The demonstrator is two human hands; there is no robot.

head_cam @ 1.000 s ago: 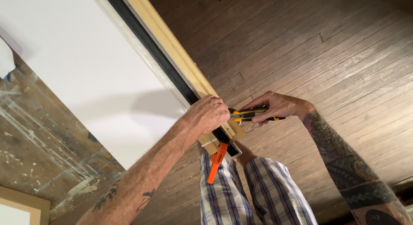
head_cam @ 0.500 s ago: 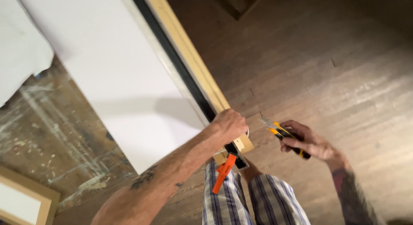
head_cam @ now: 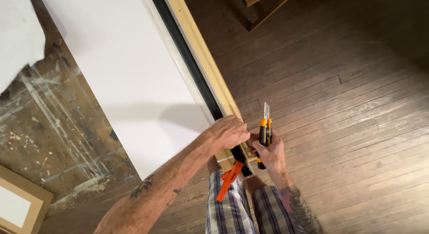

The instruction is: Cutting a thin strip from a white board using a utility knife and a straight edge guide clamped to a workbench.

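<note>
Hidden: I see the wooden strip's (head_cam: 202, 59) near end covered by my left hand (head_cam: 229, 132).
Right hand (head_cam: 269, 154): grip closed around the utility knife (head_cam: 264, 134).
Clamp (head_cam: 228, 180): orange, partly hidden.

Both hands closed: left hand (head_cam: 229, 132), right hand (head_cam: 269, 152).

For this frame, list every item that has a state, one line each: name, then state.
Utility knife: blade extended, pointing away from the person, gripped in the right hand.
Left hand: closed over the near end of the wooden strip.
Orange clamp: at the strip's near end, handles hanging down.
White sheet: lying flat on the paint-stained table.
Black straightedge: lying along the sheet's edge.
</note>
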